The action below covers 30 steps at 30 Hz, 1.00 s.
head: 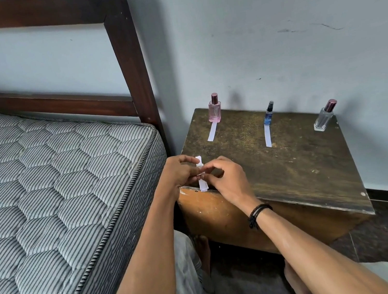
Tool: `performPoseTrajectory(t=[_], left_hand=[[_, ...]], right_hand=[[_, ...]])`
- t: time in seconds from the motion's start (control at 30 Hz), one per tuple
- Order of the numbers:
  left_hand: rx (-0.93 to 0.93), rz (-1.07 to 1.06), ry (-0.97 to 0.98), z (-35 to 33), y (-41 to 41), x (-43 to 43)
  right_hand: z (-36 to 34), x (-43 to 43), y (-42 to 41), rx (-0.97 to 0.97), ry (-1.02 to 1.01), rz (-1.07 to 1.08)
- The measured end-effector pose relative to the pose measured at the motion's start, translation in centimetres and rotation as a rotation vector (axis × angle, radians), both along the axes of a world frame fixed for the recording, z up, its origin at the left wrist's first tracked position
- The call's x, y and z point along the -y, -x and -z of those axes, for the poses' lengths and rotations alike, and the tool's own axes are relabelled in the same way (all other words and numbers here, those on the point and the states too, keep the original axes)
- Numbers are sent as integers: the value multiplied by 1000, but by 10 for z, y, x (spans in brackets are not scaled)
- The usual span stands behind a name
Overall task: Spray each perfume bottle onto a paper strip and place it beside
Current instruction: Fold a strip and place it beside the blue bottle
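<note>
Through the head camera, the table (293, 169) stood against the wall (269, 20), with the bed (53, 181) off its left side; both my hands met over the table's near left corner. My left hand (181, 171) had its fingers curled, thumb and fingertips pinching a small stack (199, 161) of white paper strips at its middle; my right hand (228, 179), fingers bent, pinched the same stack from the other side; a black band (258, 214) sat on that wrist. The stack stood roughly upright, its lower end down at the table's front edge; whether it touched the wood I could not tell. Three bottles stood well apart along the table's back edge: the pink bottle (214, 111) at the back left corner; the blue bottle (269, 116) near the middle; the clear bottle (323, 118) toward the back right corner. One strip (212, 131) lay flat on the table just in front of the pink bottle; another strip (267, 136) lay likewise just in front of the blue bottle.
</note>
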<state>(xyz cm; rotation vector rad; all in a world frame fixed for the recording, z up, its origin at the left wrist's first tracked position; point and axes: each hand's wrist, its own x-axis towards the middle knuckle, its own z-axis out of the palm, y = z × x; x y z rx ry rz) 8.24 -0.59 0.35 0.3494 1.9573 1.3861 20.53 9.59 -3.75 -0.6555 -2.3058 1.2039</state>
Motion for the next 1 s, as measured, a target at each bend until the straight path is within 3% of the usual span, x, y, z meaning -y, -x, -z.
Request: performPoseTrajectory(t=[0.37, 0.6, 0.7, 0.83, 1.0], left_hand=[[-20, 9, 48, 1, 1, 0], [-120, 9, 213, 6, 6, -4], [-248, 51, 312, 9, 3, -5], [-577, 75, 510, 9, -5, -5], [-792, 174, 398, 17, -7, -16]], right_hand=[[-2, -9, -1, 2, -34, 29], [-10, -20, -2, -85, 113, 110], [-13, -20, -3, -109, 149, 101], [-17, -19, -4, -145, 167, 104], [-18, -22, -4, -145, 147, 130]])
